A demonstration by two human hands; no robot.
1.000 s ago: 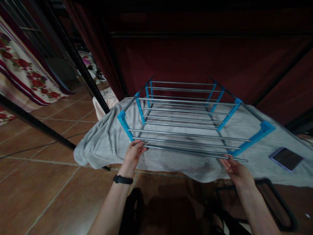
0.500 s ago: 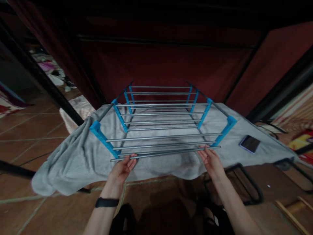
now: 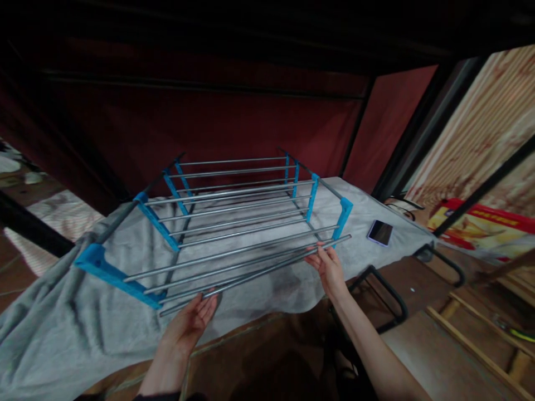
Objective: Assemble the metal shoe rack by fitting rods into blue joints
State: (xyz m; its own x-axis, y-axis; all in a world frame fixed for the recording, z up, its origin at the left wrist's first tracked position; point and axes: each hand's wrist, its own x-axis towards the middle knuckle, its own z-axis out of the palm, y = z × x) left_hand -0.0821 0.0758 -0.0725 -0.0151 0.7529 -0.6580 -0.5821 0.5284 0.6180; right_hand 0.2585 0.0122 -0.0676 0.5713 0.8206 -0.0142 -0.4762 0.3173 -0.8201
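A rack of thin metal rods [image 3: 234, 214] in bright blue plastic brackets [image 3: 115, 273] lies on a grey cloth [image 3: 50, 328] on the floor. One loose metal rod [image 3: 259, 270] runs along its near edge. My left hand [image 3: 192, 320] lies palm up under the rod's left end, fingers stretched out. My right hand [image 3: 328, 264] pinches the rod near its right end, beside the near right blue bracket [image 3: 343, 214].
A phone [image 3: 379, 232] lies on the cloth to the right of the rack. A black bent tube frame [image 3: 387, 289] sits on the tiled floor near my right arm. Dark red fabric panels and black poles stand behind. Wooden slats [image 3: 472, 340] lie at right.
The view has swung to the right, so the rack now sits left of centre. The loose rod's left end has come away from the bracket and rests on my opened left hand.
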